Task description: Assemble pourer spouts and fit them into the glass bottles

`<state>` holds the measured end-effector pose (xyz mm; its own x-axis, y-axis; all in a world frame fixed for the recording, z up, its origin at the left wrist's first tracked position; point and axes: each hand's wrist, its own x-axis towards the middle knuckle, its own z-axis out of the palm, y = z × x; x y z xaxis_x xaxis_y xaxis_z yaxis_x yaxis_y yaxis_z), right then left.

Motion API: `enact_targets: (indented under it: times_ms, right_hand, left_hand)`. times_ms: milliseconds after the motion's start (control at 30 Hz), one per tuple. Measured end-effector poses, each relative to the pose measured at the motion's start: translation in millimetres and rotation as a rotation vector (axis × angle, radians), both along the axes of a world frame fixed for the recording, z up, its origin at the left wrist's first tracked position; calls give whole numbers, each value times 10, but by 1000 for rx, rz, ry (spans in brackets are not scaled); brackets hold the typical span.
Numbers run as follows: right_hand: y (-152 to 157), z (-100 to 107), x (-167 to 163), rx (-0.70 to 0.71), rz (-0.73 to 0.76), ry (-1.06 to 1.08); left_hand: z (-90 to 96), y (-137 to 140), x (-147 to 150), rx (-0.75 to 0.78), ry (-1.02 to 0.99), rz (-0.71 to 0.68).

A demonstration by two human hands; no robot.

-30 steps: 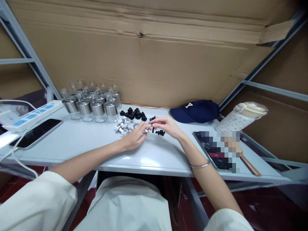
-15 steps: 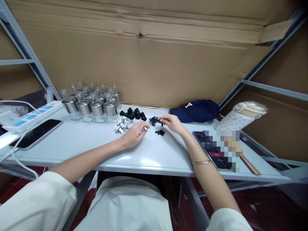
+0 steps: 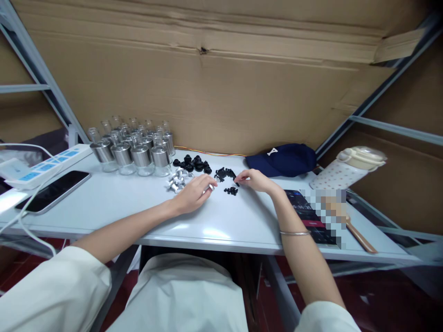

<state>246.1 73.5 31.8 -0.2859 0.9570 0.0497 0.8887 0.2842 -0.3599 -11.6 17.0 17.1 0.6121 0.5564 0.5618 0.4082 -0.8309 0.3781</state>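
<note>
My left hand (image 3: pixel 194 193) rests on the table with its fingers curled round a small silver metal part (image 3: pixel 211 187). A pile of similar silver parts (image 3: pixel 176 181) lies just behind its knuckles. My right hand (image 3: pixel 254 180) is closed in a pinch, with a small black piece (image 3: pixel 237 183) at the fingertips. Beside those fingertips are a cluster of thin black pieces (image 3: pixel 220 174) and, nearer me, a group of tiny black pieces (image 3: pixel 230 191). Larger round black stoppers (image 3: pixel 192 164) form a pile farther back. The fine shape of the small parts is too small to tell.
Several glass bottles with metal sleeves (image 3: pixel 141 159) stand at the back left. A power strip (image 3: pixel 51 167) and a phone (image 3: pixel 53 191) lie left. To the right are a navy cap (image 3: pixel 287 160), a dotted bottle (image 3: pixel 341 170), another phone (image 3: pixel 308 214) and a wooden-handled object (image 3: pixel 360 236).
My right hand has shifted slightly right and toward me, away from the thin black pieces, its wrist more bent. My left hand stays nearly still around the silver part.
</note>
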Motion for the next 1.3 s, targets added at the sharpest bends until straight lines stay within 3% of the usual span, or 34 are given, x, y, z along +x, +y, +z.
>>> enact_targets:
  times_ms: [100, 300, 833, 1067, 1167, 1233, 1300]
  right_hand:
    - [-27, 37, 85, -124, 7, -73]
    - [20, 21, 211, -85, -152, -217]
    - [70, -210, -35, 28, 76, -163]
    - [45, -156, -65, 53, 98, -129]
    - [-22, -60, -141, 196, 36, -3]
    - [-94, 14, -233, 322, 9, 198]
    - [-178, 70, -348, 247, 88, 429]
  left_hand:
    - [-6, 4, -5, 25, 10, 0]
    - [-16, -1, -7, 33, 56, 26]
    - [7, -3, 1, 85, 134, 44]
    - [7, -9, 5, 114, 138, 37]
    - [8, -9, 10, 113, 142, 43]
    - [1, 0, 12, 97, 153, 52]
    - [-17, 19, 8, 79, 149, 49]
